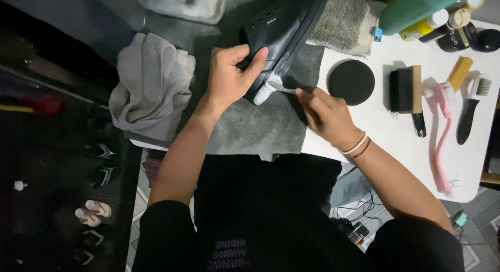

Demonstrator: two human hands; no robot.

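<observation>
Beyond the black shoe, toward the upper right, a green block-shaped package lies beside a yellow bottle with a white cap and dark round containers at the far corner of the white table. The left hand curls over the shoe's side near the toe, thumb stretched along the upper, clamping it firmly. The right hand, just right of the toe, pinches a small pale brush whose head touches the foamy white toe edge. The shoe rests on a grey towel, its long axis running diagonally, toe pointing down-left toward the person, heel up-right.
</observation>
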